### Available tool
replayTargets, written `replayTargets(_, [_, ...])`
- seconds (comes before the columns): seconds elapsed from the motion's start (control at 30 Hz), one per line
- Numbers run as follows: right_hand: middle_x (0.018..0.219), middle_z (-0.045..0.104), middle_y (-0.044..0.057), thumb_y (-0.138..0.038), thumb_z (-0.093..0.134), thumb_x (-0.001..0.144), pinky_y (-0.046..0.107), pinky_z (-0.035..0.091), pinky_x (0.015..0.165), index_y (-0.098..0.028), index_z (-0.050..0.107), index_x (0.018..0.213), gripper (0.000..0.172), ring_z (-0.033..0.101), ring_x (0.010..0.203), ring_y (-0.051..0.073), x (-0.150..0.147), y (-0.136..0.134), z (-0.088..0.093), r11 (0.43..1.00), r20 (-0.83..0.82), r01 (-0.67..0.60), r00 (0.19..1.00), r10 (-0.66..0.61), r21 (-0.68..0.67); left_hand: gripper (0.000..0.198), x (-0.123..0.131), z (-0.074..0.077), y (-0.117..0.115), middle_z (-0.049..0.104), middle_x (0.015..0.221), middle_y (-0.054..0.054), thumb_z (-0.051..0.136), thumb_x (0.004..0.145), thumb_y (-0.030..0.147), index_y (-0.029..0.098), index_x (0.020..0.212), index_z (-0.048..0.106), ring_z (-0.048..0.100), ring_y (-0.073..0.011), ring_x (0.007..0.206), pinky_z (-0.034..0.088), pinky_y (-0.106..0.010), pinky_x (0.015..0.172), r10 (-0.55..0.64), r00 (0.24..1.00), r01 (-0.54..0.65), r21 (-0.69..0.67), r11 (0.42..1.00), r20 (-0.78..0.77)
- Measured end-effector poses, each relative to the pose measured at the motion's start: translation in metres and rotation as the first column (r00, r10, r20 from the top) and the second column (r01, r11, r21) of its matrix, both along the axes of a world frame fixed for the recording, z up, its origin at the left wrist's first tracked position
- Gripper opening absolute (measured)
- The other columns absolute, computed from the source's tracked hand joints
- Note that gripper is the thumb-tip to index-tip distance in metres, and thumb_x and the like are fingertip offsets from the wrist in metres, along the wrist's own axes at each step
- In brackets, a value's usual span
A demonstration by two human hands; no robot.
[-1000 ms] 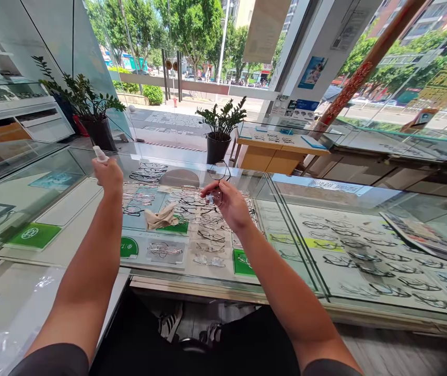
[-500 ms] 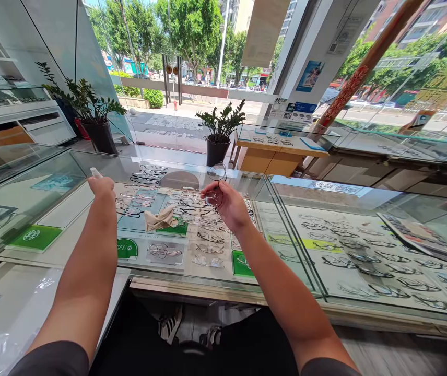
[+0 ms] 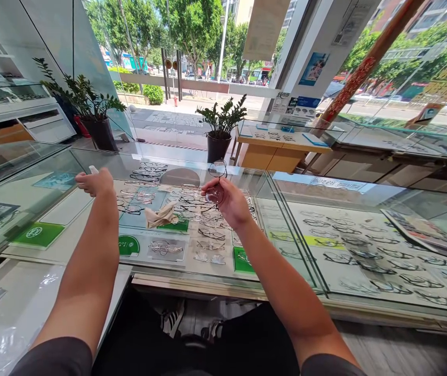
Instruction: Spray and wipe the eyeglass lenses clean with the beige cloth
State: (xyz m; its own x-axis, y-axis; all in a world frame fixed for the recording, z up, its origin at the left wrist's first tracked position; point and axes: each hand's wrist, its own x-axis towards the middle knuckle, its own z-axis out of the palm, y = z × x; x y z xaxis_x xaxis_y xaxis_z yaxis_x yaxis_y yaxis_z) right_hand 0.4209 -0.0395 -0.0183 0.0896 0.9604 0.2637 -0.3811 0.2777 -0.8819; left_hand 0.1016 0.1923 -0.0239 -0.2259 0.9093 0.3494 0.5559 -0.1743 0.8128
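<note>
My right hand [image 3: 228, 201] pinches a pair of thin-rimmed glasses [image 3: 216, 180] and holds them up over the glass display counter [image 3: 31, 193]. My left hand [image 3: 96, 183] reaches out to the left, low over the counter top, closed around a small white spray bottle [image 3: 93, 169] of which only the tip shows. A crumpled beige cloth [image 3: 161, 216] lies on the counter glass between my two hands. Rows of eyeglass frames [image 3: 203, 235] lie in the case under the glass.
A second glass case with more frames [image 3: 364, 250] stretches to the right. Two potted plants [image 3: 94, 112] [image 3: 219, 130] stand behind the counter. A low wooden table [image 3: 278, 151] sits beyond. Green signs [image 3: 37, 235] lie inside the case.
My left hand has dropped from a raised position down toward the counter top and drifted left with the bottle. My right hand stays nearly still with the glasses.
</note>
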Motion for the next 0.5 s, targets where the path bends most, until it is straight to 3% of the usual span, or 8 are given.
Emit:
replayTargets(0.1, [0.099, 0.081, 0.005, -0.053, 0.070, 0.097, 0.029, 0.055, 0.075, -0.024, 0.078, 0.094, 0.031, 0.074, 0.093, 0.018, 0.001, 0.001, 0.000, 1.000, -0.009, -0.002, 1.000, 0.002, 0.006, 0.049, 0.016, 0.013, -0.014, 0.031, 0.157, -0.029, 0.056, 0.097, 0.014, 0.015, 0.134, 0.025, 0.033, -0.0429, 0.149, 0.029, -0.067, 0.117, 0.386, 0.906, -0.399, 0.048, 0.916, 0.174])
replayTargets(0.17, [0.099, 0.081, 0.004, -0.052, 0.070, 0.097, 0.029, 0.055, 0.076, -0.024, 0.078, 0.094, 0.030, 0.074, 0.092, 0.017, 0.002, 0.001, 0.000, 1.000, -0.016, -0.001, 1.000, 0.001, 0.007, 0.055, 0.030, 0.021, -0.025, 0.040, 0.157, -0.026, 0.066, 0.088, 0.012, 0.014, 0.132, 0.033, 0.039, -0.0375, 0.147, 0.031, -0.058, 0.121, 0.394, 0.886, -0.445, 0.214, 0.869, 0.244])
replayTargets(0.23, [0.099, 0.080, 0.004, -0.051, 0.070, 0.097, 0.029, 0.055, 0.076, -0.024, 0.078, 0.093, 0.028, 0.074, 0.092, 0.017, 0.003, 0.000, 0.001, 1.000, -0.017, 0.006, 1.000, -0.006, 0.006, 0.046, 0.045, 0.029, -0.038, 0.057, 0.144, -0.016, 0.068, 0.085, 0.011, 0.017, 0.124, 0.044, 0.051, -0.0265, 0.136, 0.038, -0.043, 0.119, 0.280, 0.942, -0.329, 0.357, 0.874, 0.182])
replayTargets(0.3, [0.098, 0.080, 0.004, -0.051, 0.070, 0.097, 0.030, 0.055, 0.077, -0.025, 0.077, 0.093, 0.028, 0.073, 0.092, 0.018, 0.004, 0.000, 0.002, 1.000, -0.014, 0.012, 1.000, -0.012, 0.006, 0.021, 0.058, 0.034, -0.052, 0.068, 0.116, -0.009, 0.064, 0.092, 0.017, 0.018, 0.111, 0.054, 0.064, -0.0215, 0.108, 0.048, -0.035, 0.098, -0.011, 1.000, 0.004, 0.398, 0.917, 0.016])
replayTargets(0.33, [0.098, 0.080, 0.004, -0.051, 0.070, 0.097, 0.030, 0.056, 0.078, -0.025, 0.076, 0.093, 0.028, 0.073, 0.092, 0.018, 0.004, 0.000, 0.003, 1.000, -0.014, 0.014, 1.000, -0.014, 0.006, 0.012, 0.063, 0.036, -0.059, 0.070, 0.103, -0.007, 0.063, 0.095, 0.024, 0.019, 0.104, 0.058, 0.065, -0.0208, 0.095, 0.049, -0.033, 0.087, -0.163, 0.983, 0.182, 0.349, 0.919, -0.083])
replayTargets(0.4, [0.098, 0.080, 0.004, -0.051, 0.070, 0.098, 0.030, 0.055, 0.078, -0.024, 0.077, 0.093, 0.028, 0.073, 0.092, 0.018, 0.004, -0.001, 0.003, 1.000, -0.013, 0.013, 1.000, -0.013, 0.006, 0.023, 0.071, 0.036, -0.073, 0.070, 0.085, -0.005, 0.067, 0.096, 0.043, 0.021, 0.091, 0.063, 0.062, -0.0203, 0.077, 0.043, -0.032, 0.071, -0.421, 0.858, 0.468, 0.108, 0.877, -0.295])
replayTargets(0.43, [0.098, 0.080, 0.004, -0.051, 0.070, 0.098, 0.030, 0.055, 0.077, -0.024, 0.077, 0.093, 0.028, 0.073, 0.092, 0.018, 0.003, -0.001, 0.003, 1.000, -0.012, 0.013, 1.000, -0.013, 0.006, 0.031, 0.075, 0.035, -0.078, 0.070, 0.081, -0.005, 0.071, 0.093, 0.052, 0.022, 0.086, 0.065, 0.061, -0.0204, 0.072, 0.040, -0.032, 0.067, -0.522, 0.762, 0.542, -0.061, 0.838, -0.383])
replayTargets(0.5, [0.098, 0.080, 0.004, -0.050, 0.070, 0.098, 0.030, 0.055, 0.077, -0.024, 0.078, 0.092, 0.028, 0.073, 0.092, 0.018, 0.003, -0.001, 0.002, 1.000, -0.012, 0.013, 1.000, -0.013, 0.008, 0.042, 0.080, 0.029, -0.085, 0.074, 0.078, -0.007, 0.080, 0.082, 0.063, 0.023, 0.080, 0.068, 0.060, -0.0215, 0.067, 0.033, -0.032, 0.061, -0.664, 0.570, 0.547, -0.380, 0.746, -0.484])
